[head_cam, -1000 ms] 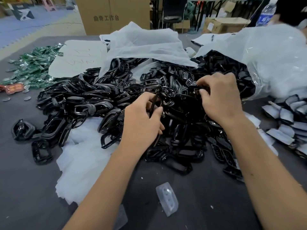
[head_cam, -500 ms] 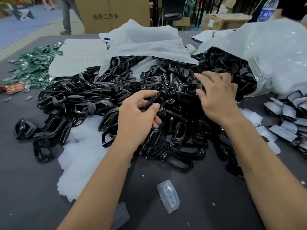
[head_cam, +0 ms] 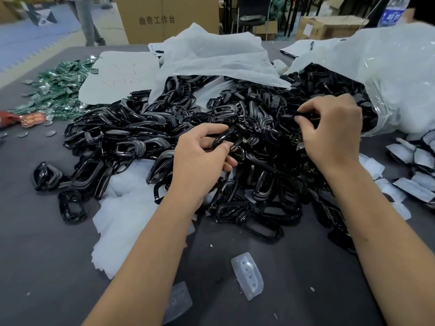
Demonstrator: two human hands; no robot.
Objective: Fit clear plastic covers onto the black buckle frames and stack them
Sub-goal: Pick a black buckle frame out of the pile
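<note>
A big heap of black buckle frames [head_cam: 131, 142] covers the middle of the grey table. My left hand [head_cam: 200, 158] holds one black buckle frame [head_cam: 227, 141] between thumb and fingers, just above the heap. My right hand [head_cam: 334, 132] pinches a small black piece [head_cam: 303, 116] at the mouth of the plastic bag [head_cam: 400, 74]. One clear plastic cover [head_cam: 247, 275] lies on the table near me, another clear cover [head_cam: 179, 302] beside my left forearm. Covered buckles [head_cam: 416, 165] are stacked at the right edge.
White foam sheets [head_cam: 122, 217] lie under the heap's left side and a white bag [head_cam: 211, 60] behind it. Green packets [head_cam: 58, 90] and coins sit far left. Cardboard boxes [head_cam: 164, 17] and a person's legs [head_cam: 88, 22] stand beyond the table.
My left hand has lifted a buckle frame out of the heap and turned it up. My right hand moved slightly right toward the bag mouth and closed its fingertips on a small black piece.
</note>
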